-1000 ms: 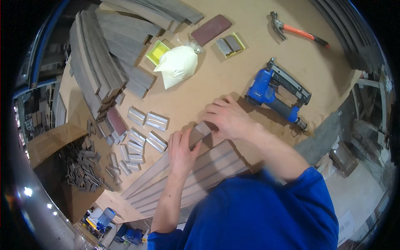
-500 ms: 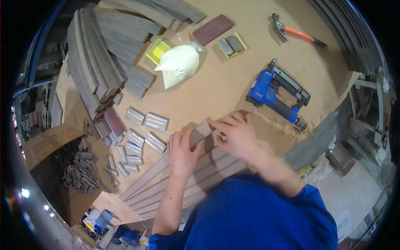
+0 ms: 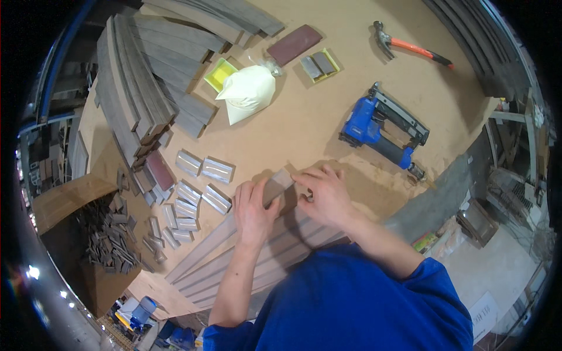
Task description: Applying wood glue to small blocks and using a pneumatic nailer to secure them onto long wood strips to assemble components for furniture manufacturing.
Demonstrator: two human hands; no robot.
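My left hand (image 3: 252, 215) is closed around a grey-brown wooden strip (image 3: 277, 185) near its far end, thumb on the near side and fingers over the far side. At that same end, the bent fingers and thumb of my right hand (image 3: 325, 196) grip the tip of the strip. Any small piece beneath those fingertips is hidden. Several more wooden strips (image 3: 225, 266) lie side by side under my forearms, along the near edge of the bench.
Beyond my hands lie a blue nail gun (image 3: 380, 130), a claw hammer (image 3: 413, 48), a white bag (image 3: 249, 90) and a yellow box (image 3: 321, 65). Silvery staple strips (image 3: 187, 192), stacked boards (image 3: 132, 82) and a carton of wood offcuts (image 3: 70, 202) stand left.
My right hand has shifted slightly left and its fingers have settled at the strip's end. My left hand keeps its grip. The whole view has shifted a little.
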